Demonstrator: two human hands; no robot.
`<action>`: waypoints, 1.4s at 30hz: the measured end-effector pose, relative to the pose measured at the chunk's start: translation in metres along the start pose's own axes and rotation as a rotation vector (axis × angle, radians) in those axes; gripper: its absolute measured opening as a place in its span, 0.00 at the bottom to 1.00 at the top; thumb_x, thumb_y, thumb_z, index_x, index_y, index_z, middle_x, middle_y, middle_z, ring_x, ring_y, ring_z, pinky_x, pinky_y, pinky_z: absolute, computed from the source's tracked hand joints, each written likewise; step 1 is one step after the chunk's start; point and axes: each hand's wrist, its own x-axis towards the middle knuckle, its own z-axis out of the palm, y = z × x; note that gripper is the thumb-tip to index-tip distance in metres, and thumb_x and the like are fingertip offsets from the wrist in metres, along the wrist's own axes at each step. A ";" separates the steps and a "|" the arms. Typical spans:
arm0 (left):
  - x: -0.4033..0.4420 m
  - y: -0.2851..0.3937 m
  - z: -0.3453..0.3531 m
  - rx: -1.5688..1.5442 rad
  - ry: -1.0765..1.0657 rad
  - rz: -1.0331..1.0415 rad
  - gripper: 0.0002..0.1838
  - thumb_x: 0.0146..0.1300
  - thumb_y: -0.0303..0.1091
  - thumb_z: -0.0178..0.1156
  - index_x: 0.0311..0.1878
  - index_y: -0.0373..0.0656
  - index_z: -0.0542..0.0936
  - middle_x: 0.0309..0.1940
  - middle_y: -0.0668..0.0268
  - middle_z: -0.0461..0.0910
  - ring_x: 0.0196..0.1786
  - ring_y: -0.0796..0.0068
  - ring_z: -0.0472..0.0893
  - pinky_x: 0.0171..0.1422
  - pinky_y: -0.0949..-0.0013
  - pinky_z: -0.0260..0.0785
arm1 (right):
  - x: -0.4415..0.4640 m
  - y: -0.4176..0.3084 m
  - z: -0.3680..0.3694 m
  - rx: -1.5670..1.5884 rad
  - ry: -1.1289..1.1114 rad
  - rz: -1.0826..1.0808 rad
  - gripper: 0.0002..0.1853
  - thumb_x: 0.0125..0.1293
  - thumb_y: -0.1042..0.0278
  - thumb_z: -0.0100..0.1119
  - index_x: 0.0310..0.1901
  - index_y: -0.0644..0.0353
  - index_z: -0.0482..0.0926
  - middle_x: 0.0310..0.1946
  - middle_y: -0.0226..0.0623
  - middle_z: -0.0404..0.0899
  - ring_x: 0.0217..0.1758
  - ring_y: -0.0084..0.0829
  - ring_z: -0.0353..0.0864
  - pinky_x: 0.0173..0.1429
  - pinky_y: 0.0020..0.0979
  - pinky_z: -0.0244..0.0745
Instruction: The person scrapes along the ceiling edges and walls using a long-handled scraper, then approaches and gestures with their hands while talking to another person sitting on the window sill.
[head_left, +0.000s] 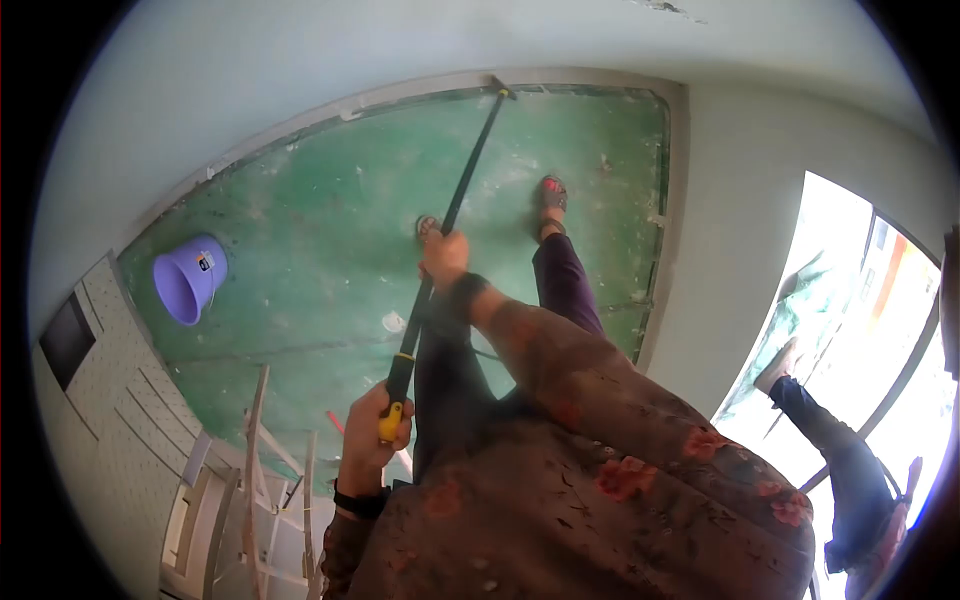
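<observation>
A long dark pole (pixel 467 175) slants up across the view, its small head (pixel 503 90) at the base of the far wall. Near the bottom, my left hand (pixel 371 430) is wrapped round the pole's lower end, by a yellow and black grip (pixel 392 422). Higher up, my right hand (pixel 446 256) is closed round the shaft, slightly blurred. The green floor (pixel 330 230) under the pole has pale marks and specks.
A purple bucket (pixel 190 280) lies tilted at the left. Wooden frames (pixel 256 470) stand at the lower left. At the right, another person's leg (pixel 815 420) shows by a bright opening (pixel 800 290). My sandalled feet are on the floor.
</observation>
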 end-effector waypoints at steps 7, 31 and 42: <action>0.031 -0.049 0.016 -0.055 -0.126 -0.044 0.18 0.65 0.40 0.46 0.51 0.37 0.65 0.29 0.60 0.74 0.16 0.77 0.71 0.15 0.76 0.62 | 0.035 0.026 -0.072 -0.369 -0.120 -0.342 0.14 0.60 0.64 0.47 0.26 0.68 0.69 0.12 0.40 0.70 0.12 0.35 0.73 0.14 0.36 0.65; 0.097 -0.256 0.101 -0.121 -0.343 0.062 0.15 0.67 0.36 0.46 0.51 0.37 0.69 0.35 0.62 0.77 0.33 0.73 0.78 0.40 0.71 0.70 | -0.042 0.065 -0.280 -0.413 -0.413 0.265 0.13 0.63 0.57 0.54 0.36 0.59 0.68 0.22 0.36 0.70 0.20 0.33 0.74 0.24 0.35 0.73; 0.083 -0.320 0.038 0.550 -0.175 0.271 0.21 0.67 0.41 0.48 0.57 0.40 0.71 0.35 0.61 0.80 0.30 0.76 0.79 0.32 0.75 0.71 | -0.086 0.069 -0.393 -0.498 -0.219 0.051 0.16 0.63 0.55 0.54 0.37 0.62 0.69 0.23 0.35 0.72 0.20 0.33 0.77 0.24 0.34 0.77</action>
